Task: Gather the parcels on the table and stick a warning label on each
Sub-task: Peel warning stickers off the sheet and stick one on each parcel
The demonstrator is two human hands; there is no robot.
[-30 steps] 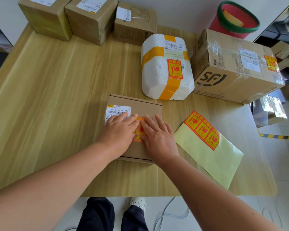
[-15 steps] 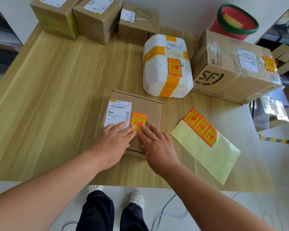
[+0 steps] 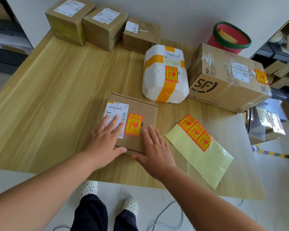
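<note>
Now both flat, gripping nothing: left hand [image 3: 105,144] fingers straight on the flat parcel [image 3: 147,112] by the table's [image 3: 57,97] near edge, right hand [image 3: 154,150] over its near-right corner; warning label [image 3: 133,124] looks stuck; we'd rub its edges down, then fetch the unlabelled boxes [image 3: 105,27] from the far edge.

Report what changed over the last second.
The left hand and right hand slid back off the warning label toward the near edge of the small box, uncovering it; both lie flat. The box, foam parcel, SF carton and label sheet stayed put.
</note>
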